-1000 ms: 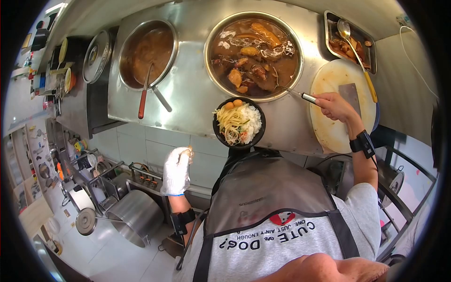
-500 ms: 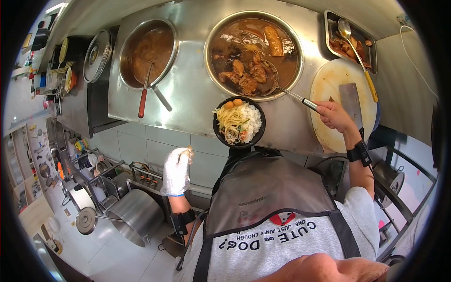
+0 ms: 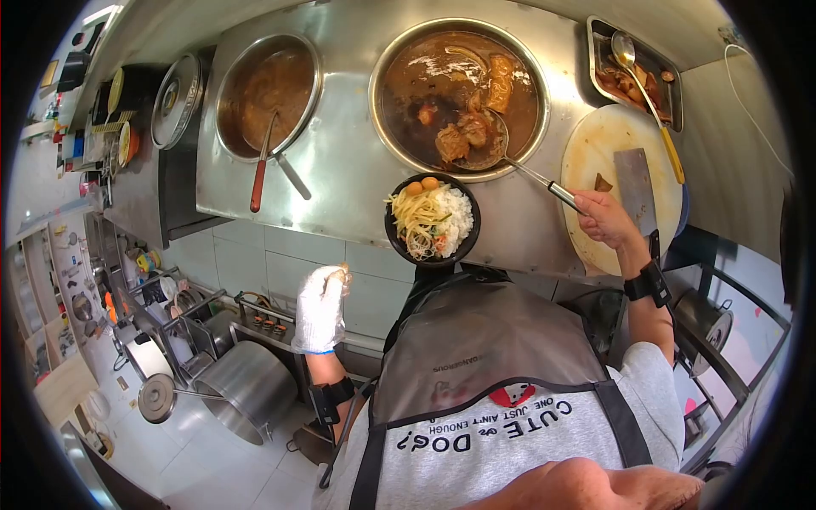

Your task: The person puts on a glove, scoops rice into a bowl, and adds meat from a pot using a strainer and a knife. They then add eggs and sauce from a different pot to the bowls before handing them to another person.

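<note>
My right hand (image 3: 604, 217) is wrapped around the dark-tipped handle of a metal ladle (image 3: 525, 172). The ladle's bowl is partly sunk in brown broth, inside a large round pot (image 3: 379, 127). Chunks of braised meat (image 3: 463, 138) lie at the bowl, and a long golden-brown piece (image 3: 500, 84) floats behind them. In front of this pot stands a black bowl (image 3: 433, 263) of white rice, shredded vegetables and two brown eggs. My left hand (image 3: 320, 308), in a white knit glove, hovers left of the bowl with fingers curled together; I cannot tell what they hold.
A cleaver (image 3: 635, 189) lies on a round cutting board (image 3: 586, 153) at the right. Behind it, a metal tray (image 3: 592, 42) holds meat and a yellow-handled spoon (image 3: 663, 140). A second pot (image 3: 223, 127) with a red-handled ladle (image 3: 258, 187) is at the left.
The meat in the large pot has shifted, with fewer chunks showing at the surface near the ladle. My right hand and the ladle moved slightly; my left hand stayed almost still.
</note>
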The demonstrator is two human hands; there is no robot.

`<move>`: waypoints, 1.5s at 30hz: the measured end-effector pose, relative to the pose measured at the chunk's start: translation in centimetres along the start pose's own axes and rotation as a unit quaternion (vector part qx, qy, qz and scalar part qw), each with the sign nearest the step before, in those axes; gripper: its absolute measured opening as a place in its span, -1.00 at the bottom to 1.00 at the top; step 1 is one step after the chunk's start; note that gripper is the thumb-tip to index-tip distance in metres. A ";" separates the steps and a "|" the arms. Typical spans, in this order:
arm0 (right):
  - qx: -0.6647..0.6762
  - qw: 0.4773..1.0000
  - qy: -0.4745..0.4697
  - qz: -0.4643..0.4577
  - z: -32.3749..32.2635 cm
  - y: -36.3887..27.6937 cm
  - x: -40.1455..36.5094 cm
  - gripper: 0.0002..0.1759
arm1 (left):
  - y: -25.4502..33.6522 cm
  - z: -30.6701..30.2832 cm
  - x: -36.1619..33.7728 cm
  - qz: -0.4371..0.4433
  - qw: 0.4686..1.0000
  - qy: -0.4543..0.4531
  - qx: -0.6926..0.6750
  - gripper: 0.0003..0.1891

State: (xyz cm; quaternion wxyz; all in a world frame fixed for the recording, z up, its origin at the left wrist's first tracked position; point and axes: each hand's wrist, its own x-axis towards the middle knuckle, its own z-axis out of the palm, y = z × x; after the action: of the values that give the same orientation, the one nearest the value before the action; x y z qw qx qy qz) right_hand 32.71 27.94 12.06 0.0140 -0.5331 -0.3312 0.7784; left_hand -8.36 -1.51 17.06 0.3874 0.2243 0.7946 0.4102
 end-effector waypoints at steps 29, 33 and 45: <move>-0.162 0.957 0.162 -0.177 2.1 1.9 -3.2 -0.60 | -0.4 0.5 -0.1 0.019 1.000 0.006 0.006 -0.81; -0.381 0.799 0.250 -0.393 3.1 2.6 -3.0 -0.62 | 0.2 1.0 0.1 0.016 1.000 0.005 0.003 -0.81; -0.041 0.979 0.148 -0.131 1.9 1.1 -4.5 -0.61 | 1.5 2.0 0.1 0.021 1.000 0.012 0.017 -0.81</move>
State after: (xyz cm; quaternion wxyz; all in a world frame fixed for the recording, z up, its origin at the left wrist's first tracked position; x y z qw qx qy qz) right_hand 33.43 24.42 15.57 0.1425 -0.5950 -0.4239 0.6679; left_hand -6.77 0.38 17.48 0.3653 0.2432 0.8010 0.4072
